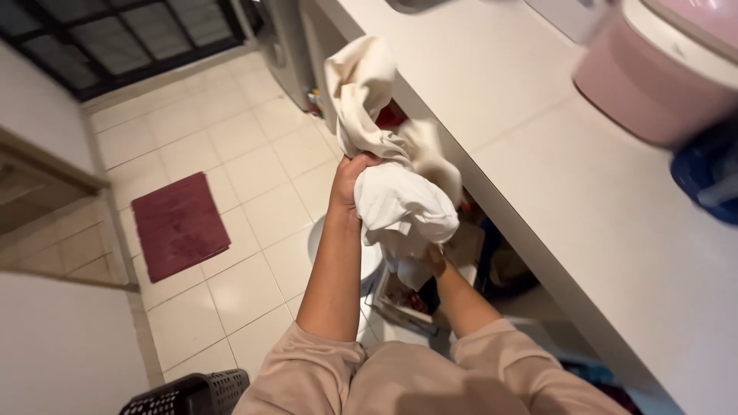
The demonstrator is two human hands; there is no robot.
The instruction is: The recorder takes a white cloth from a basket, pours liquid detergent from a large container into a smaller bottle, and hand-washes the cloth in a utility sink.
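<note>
- Cloth (403, 204), white and cream, twisted into a bunched rope, held in the air beside the worktop (553, 200) edge, above the tiled floor (231, 154).
- Left hand (347, 184): fingers clenched round the cloth's middle twist.
- Right hand (435, 260): mostly hidden beneath the lower bunch; fingers' state cannot be told.
- Risk, judged: loose upper tail could snag on the worktop edge; a slack grip would drop the cloth onto the clutter below.

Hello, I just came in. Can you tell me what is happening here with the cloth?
A person holds a white cloth in both hands, lifted beside a white counter. The left hand grips it near the middle; the right hand is under the bundled lower part, mostly hidden. A cream cloth rises above. A pink tub stands on the counter, and a dark red mat lies on the tiled floor.
</note>
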